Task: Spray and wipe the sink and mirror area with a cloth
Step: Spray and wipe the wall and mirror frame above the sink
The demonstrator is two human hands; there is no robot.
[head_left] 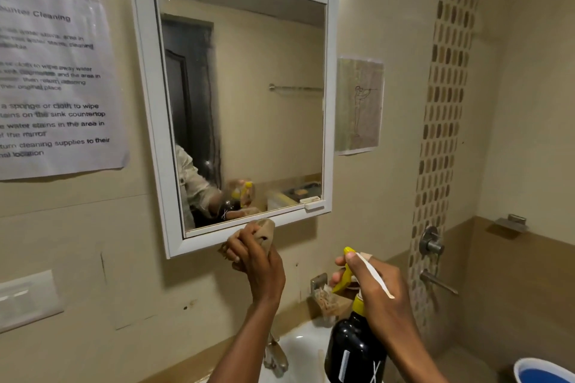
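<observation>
My left hand (253, 261) fingers clamped on cloth (264, 232), bunched against mirror (249, 96) lower frame; soft, light, likely damp; right hand (370, 283) fingers wrapped round spray bottle (354, 348) neck; probably heavy, slippery; sink (303, 348) below.

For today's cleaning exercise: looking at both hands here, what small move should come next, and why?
Probably slide the cloth up from the frame onto the mirror and wipe. The left hand holds it at the bottom edge, the glass looks streaky, and the right hand already holds the spray bottle.
</observation>
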